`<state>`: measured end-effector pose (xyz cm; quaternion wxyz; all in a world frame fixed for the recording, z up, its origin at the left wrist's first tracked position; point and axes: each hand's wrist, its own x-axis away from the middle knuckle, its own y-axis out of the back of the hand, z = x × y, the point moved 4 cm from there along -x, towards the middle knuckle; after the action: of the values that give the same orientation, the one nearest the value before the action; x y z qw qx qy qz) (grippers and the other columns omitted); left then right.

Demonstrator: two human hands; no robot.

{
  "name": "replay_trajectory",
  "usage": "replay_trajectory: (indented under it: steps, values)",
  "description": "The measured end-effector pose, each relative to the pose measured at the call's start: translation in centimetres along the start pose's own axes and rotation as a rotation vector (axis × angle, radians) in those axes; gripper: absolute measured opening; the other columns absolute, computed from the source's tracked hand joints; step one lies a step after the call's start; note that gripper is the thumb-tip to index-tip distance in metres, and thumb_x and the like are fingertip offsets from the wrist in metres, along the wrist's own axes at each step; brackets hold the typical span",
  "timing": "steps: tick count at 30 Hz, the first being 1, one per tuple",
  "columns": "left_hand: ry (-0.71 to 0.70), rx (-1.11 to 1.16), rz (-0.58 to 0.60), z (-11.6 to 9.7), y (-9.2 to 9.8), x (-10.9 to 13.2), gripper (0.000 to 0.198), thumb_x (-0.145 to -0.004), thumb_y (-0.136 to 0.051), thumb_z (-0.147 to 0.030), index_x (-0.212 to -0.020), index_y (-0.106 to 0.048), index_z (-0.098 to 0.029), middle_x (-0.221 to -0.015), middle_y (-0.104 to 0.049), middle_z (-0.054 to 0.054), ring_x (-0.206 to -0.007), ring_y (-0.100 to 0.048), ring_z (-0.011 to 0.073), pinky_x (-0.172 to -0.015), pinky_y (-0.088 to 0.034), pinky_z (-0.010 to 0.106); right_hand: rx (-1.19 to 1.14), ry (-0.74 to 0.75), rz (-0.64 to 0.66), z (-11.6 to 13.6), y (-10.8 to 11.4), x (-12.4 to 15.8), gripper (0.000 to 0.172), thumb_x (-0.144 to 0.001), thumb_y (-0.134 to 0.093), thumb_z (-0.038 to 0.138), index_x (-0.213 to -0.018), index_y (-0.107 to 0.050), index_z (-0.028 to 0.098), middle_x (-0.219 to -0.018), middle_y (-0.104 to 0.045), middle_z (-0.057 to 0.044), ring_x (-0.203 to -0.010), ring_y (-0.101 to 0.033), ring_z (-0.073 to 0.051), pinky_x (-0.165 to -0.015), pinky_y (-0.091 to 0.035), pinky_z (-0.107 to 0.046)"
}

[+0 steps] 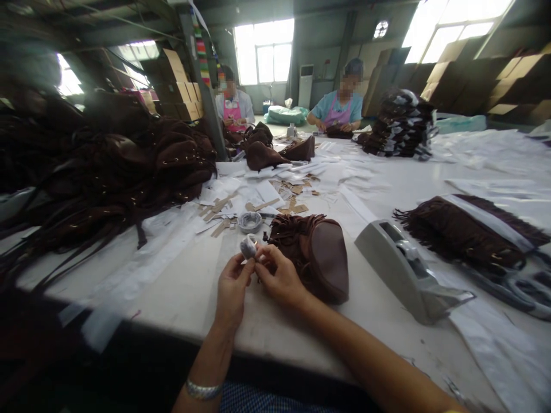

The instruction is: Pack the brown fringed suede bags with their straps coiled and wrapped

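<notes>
Just over the table, my left hand and my right hand meet with their fingertips pinched. Between them is a small, rounded grey-white wrapped piece, with a gold glint on its right side. What lies inside the wrapping I cannot make out. Right behind my right hand a dark brown fringed bag lies on its side, its smooth oval bottom facing right. A coil of grey wrapped strap or tape rests on the table beyond my fingertips.
A grey tape dispenser stands right of the bag. Farther right lies a fringed brown bag with a white band. Brown bags are heaped at left. Paper and card scraps litter the middle. Two people in pink aprons work across the table.
</notes>
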<state>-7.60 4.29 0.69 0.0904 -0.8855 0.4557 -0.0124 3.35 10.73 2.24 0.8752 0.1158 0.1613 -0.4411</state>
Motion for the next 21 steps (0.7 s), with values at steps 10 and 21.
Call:
replay_trajectory:
  steps: [10,21]
  values:
    - [-0.022,-0.007,0.041,-0.7,0.6,-0.6,0.037,-0.077,-0.076,-0.034,-0.11,-0.069,-0.019,-0.105,-0.072,0.005,-0.082,-0.06,0.014,-0.067,-0.042,0.023,-0.14,-0.049,-0.006,0.4,0.3,-0.2,0.021,-0.086,-0.065,0.029,-0.104,-0.057,0.021,-0.102,-0.063,-0.003,-0.086,-0.062,-0.015,-0.077,-0.049,-0.026]
    - [-0.128,-0.187,0.04,-1.2,1.1,0.2,0.033,-0.08,-0.073,-0.034,-0.11,-0.072,-0.02,-0.108,-0.074,0.005,-0.1,-0.066,0.0229,-0.09,-0.049,0.031,-0.024,-0.24,-0.15,0.5,0.7,-0.4,0.028,-0.083,-0.069,0.043,-0.096,-0.075,0.018,-0.094,-0.075,-0.005,-0.088,-0.069,-0.023,-0.081,-0.053,-0.032]
